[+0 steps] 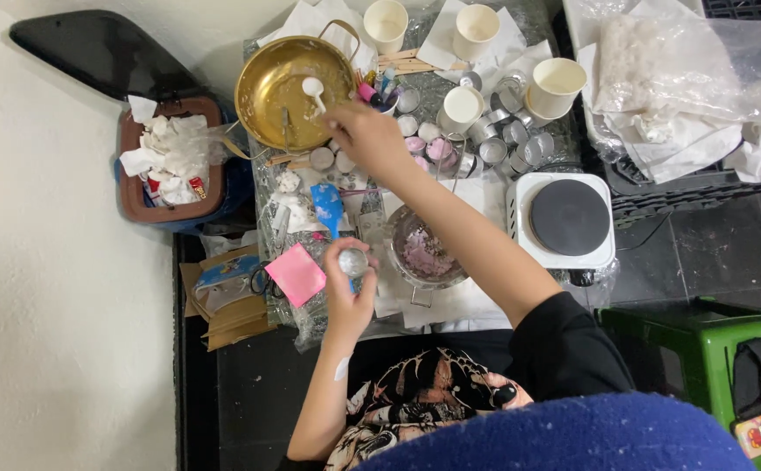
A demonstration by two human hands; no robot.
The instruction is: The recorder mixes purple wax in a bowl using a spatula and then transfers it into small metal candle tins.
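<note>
My left hand [346, 281] is closed around a small round white-and-silver tin [353, 261], held over the near edge of the cluttered work surface. My right hand [365, 133] reaches far forward and pinches the handle of a small white spoon [314, 90] whose bowl sits inside a brass bowl [269, 71]. Between my arms stands a small metal pan [421, 250] with pinkish-purple wax in it. Beside my left hand lie a pink paper square [295, 273] and a blue spatula [328, 208].
Several small metal tins [496, 136] and paper cups [556, 85] crowd the back. A white single hot plate [567, 218] sits on the right. A bin of tissues [171, 159] stands to the left, a green stool [721, 349] to the right, plastic bags [686, 78] beyond.
</note>
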